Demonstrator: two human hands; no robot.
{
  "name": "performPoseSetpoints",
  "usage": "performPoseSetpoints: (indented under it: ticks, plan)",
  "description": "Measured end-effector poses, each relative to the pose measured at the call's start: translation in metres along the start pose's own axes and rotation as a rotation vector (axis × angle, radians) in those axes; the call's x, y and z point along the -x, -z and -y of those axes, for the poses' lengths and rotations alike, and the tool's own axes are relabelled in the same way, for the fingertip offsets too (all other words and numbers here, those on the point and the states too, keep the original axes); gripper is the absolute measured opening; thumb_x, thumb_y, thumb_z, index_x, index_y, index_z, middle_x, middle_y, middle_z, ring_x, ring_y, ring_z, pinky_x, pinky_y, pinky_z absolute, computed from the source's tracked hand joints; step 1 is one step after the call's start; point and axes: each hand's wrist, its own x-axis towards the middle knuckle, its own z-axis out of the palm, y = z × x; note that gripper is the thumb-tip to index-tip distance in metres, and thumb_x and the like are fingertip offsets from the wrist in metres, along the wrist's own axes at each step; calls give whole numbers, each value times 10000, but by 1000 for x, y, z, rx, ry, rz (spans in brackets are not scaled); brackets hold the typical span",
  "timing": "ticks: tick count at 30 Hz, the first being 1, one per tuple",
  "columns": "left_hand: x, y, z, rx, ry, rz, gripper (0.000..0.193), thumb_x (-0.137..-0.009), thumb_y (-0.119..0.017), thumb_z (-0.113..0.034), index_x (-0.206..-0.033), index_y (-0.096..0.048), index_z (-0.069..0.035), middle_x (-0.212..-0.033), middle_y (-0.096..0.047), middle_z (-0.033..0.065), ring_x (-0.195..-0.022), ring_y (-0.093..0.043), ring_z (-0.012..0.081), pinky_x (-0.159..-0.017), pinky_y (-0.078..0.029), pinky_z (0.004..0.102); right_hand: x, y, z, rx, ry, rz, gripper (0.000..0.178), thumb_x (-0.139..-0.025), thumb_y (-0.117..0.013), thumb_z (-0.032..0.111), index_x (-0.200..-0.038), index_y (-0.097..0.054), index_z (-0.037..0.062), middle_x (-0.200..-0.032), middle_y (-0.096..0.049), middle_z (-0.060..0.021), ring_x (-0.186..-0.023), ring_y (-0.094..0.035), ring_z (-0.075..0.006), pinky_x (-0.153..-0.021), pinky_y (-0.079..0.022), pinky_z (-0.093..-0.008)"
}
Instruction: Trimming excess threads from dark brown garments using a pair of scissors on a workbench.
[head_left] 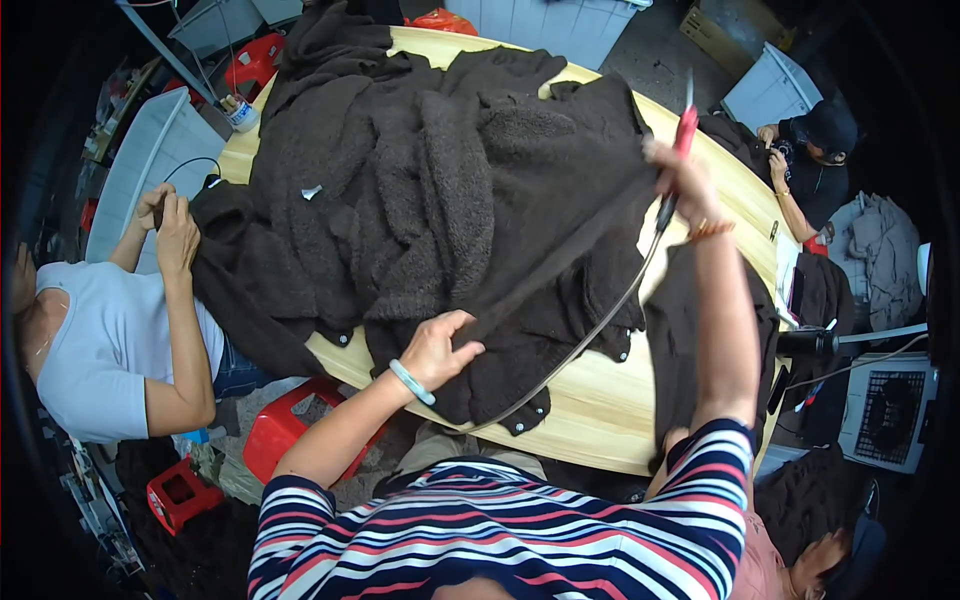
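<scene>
Dark brown fleecy garments [440,200] lie spread and heaped across the table in front of me. My left hand [437,352] rests on the near part of the cloth, thumb and forefinger apart. My right hand [685,185] is raised at the right side, closed round a corded tool with a red handle [686,130] and a thin pointed tip turned away from me. The garment's corner reaches up to those fingers; whether they also pinch it I cannot tell. A dark cable [590,330] runs from the tool down across the cloth and table to my waist.
The pale wooden table [590,400] has a rounded edge. A person in white [110,350] handles cloth at the left; another, dark-clothed person [815,150] works at the far right. Red stools [285,425] and grey-white bins [150,165] stand around. A glue-like jar [240,115] sits at the far left.
</scene>
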Motion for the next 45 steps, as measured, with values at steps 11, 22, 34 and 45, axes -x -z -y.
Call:
performPoseSetpoints:
  ticks: [11,22,34,45]
  plan:
    - [-55,10,4,996,239,-17,416,-865,-737,-105,-1231,-585,22,-1171,-648,88,-1062,-620,174,-958,-494,318,-60,-104,82,1273,546,153,574,-926,-566,480,-880,-632,-88,-845,-667,-273,-778,-683,-370,-661,-539,-438]
    - [-26,4,14,1514,267,8,452,-938,-614,-94,-1364,-472,-38,-1326,-568,89,-1230,-539,226,-1080,-410,407,170,-26,-94,412,194,209,551,-959,-594,121,-1445,-351,30,-999,-632,-80,-873,-617,-156,-832,-499,-300]
    - [-26,-55,47,1145,101,-214,122,-905,-615,43,-1011,-668,72,-1037,-708,137,-949,-696,253,-904,-571,408,308,-42,-79,1004,64,514,303,-893,-642,188,-1142,-510,76,-709,-631,-224,-668,-645,-421,-627,-504,-490]
    - [-13,-40,49,515,129,-179,142,-918,-581,48,-1029,-670,48,-956,-711,72,-892,-668,130,-841,-548,281,294,-65,-61,981,178,432,290,-887,-645,166,-1132,-532,62,-663,-620,-216,-654,-649,-402,-628,-507,-475]
